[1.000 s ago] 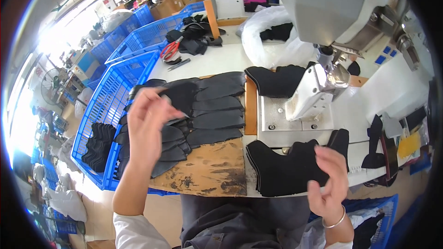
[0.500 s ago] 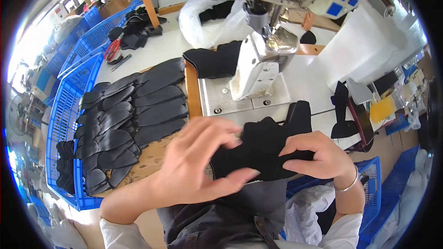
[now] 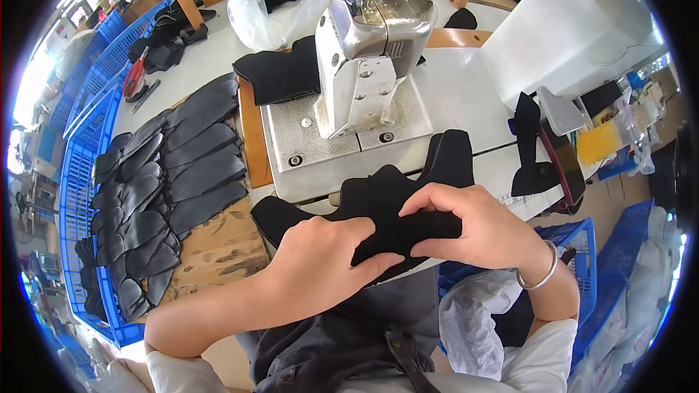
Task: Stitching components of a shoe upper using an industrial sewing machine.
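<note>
A black cut fabric piece [image 3: 388, 200] with curved, scalloped edges and a raised wing at each end lies across the near edge of the sewing machine's bed. My left hand [image 3: 320, 258] grips its near left part, fingers over the top and thumb by the front edge. On the right, my right hand [image 3: 470, 229], with a bangle at the wrist, holds the same piece between curled fingers and thumb. The fingers partly cover the cloth, so I cannot tell whether it is one layer or several. Just beyond it stands the white sewing machine post [image 3: 360, 94].
Overlapping black cut pieces [image 3: 204, 142] cover a worn board at left, beside a blue crate [image 3: 73, 196]. Red-handled scissors [image 3: 135, 73] lie farther back. Another black piece [image 3: 280, 73] rests behind the machine plate. At right are a narrow black piece [image 3: 529, 145] and a phone-like object [image 3: 561, 164].
My left hand has come down onto the black fabric piece and closed on it. My right hand keeps its hold. The view has shifted, so the machine appears higher and farther left.
</note>
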`<state>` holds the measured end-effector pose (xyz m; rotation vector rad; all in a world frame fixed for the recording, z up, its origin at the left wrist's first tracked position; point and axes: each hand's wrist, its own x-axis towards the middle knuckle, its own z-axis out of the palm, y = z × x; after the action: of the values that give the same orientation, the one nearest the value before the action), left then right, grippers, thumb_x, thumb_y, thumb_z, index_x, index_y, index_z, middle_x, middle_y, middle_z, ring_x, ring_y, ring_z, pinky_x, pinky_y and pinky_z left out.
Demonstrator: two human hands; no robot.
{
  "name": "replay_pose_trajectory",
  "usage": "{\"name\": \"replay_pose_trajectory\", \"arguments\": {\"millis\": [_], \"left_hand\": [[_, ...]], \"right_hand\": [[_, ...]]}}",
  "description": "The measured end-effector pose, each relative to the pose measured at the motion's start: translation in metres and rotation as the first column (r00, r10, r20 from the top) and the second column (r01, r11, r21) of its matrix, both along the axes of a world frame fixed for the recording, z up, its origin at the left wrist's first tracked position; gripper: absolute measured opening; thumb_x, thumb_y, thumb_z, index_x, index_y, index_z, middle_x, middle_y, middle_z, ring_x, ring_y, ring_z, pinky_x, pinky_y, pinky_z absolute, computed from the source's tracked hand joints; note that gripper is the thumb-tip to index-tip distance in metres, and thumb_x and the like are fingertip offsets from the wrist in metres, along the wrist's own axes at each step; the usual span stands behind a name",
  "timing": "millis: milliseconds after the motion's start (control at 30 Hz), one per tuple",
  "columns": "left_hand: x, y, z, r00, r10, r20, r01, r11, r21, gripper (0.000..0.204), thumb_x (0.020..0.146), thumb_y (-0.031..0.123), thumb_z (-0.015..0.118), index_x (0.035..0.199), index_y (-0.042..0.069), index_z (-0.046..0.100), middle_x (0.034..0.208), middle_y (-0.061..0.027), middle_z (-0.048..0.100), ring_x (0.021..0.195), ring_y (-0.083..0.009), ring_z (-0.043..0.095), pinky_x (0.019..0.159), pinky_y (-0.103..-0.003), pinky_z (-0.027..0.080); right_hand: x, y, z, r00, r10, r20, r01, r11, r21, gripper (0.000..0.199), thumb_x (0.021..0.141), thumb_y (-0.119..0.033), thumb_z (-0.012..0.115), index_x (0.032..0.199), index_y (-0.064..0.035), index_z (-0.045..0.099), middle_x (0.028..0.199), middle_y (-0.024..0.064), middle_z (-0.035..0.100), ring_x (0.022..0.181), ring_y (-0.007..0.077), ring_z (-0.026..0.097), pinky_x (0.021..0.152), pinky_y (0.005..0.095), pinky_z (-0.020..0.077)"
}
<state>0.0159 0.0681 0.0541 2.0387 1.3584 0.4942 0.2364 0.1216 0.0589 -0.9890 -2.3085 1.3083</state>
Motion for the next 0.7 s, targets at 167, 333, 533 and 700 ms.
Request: {"name": "replay_pose_trajectory", "arguments": {"millis": [167,333,533,700], "left_hand": [[0.003,-0.003,-0.007,0.997,-0.007,-0.08,0.013,0.997,0.07,0.043,0.082,0.041,0.069,0.07,0.004,0.052,0.051,-0.013,0.052,0.049,-0.0352,0.056,0.045,-0.041,0.044],[0.005,-0.004,-0.011,0.994,0.011,-0.108,0.004,0.991,0.134,0.043,0.081,0.042,0.069,0.069,0.005,0.051,0.047,-0.0115,0.05,0.048,-0.0333,0.056,0.043,-0.04,0.044],[0.007,-0.005,-0.01,0.992,-0.001,-0.127,0.019,0.99,0.14,0.043,0.081,0.042,0.069,0.069,0.005,0.051,0.047,-0.0106,0.05,0.046,-0.0313,0.056,0.042,-0.039,0.043],[0.007,-0.005,-0.012,0.99,-0.006,-0.14,0.031,0.984,0.175,0.043,0.082,0.042,0.069,0.068,0.006,0.05,0.046,-0.0096,0.049,0.046,-0.0295,0.056,0.041,-0.038,0.043]], "right_hand": [[0.003,-0.004,-0.003,0.999,0.032,-0.01,-0.031,0.999,0.042,0.037,0.077,-0.014,0.073,0.107,-0.0018,0.056,0.098,0.0141,0.066,0.09,0.033,0.064,0.076,0.0362,0.0499],[0.004,-0.007,-0.005,1.0,0.018,0.004,-0.018,0.997,0.08,0.036,0.077,-0.012,0.073,0.107,-0.002,0.055,0.097,0.0144,0.066,0.089,0.0332,0.064,0.074,0.0365,0.0501],[0.005,-0.006,-0.005,0.999,0.033,0.008,-0.034,0.995,0.098,0.036,0.077,-0.012,0.073,0.107,-0.0017,0.056,0.096,0.0143,0.065,0.088,0.0332,0.064,0.074,0.0368,0.0502],[0.004,-0.006,-0.005,0.999,0.036,0.007,-0.036,0.994,0.104,0.035,0.077,-0.011,0.073,0.106,-0.0011,0.056,0.096,0.0147,0.065,0.088,0.0334,0.063,0.073,0.0369,0.0502]]}}
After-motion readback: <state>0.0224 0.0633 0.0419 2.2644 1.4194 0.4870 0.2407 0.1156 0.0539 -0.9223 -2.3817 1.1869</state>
